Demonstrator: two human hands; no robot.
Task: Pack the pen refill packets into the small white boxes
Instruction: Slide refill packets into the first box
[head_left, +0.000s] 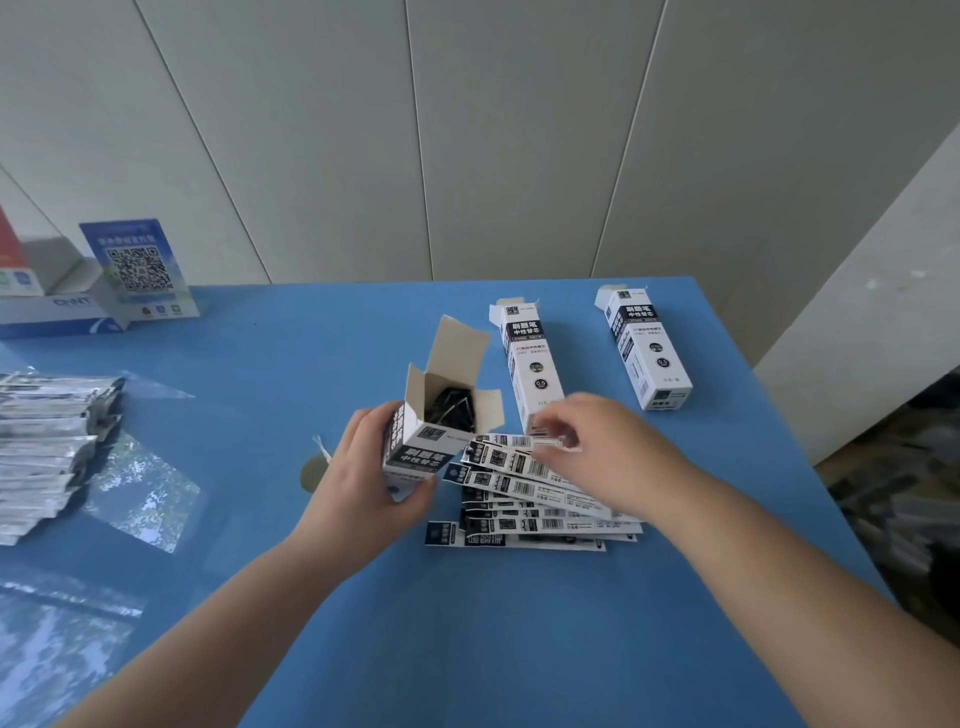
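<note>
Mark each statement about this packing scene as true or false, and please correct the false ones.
1. The left hand holds a small white cardboard box with open top flaps. True.
2. That open box is empty. False: dark refills show inside it.
3. The right hand pinches a flat black-and-white refill packet at the top of the fanned pile of packets. True.
4. Two more white boxes, one nearer and one farther right, stand upright on the blue table. False: both lie flat.
5. A blue QR-code sign stands at the far left. True.
</note>
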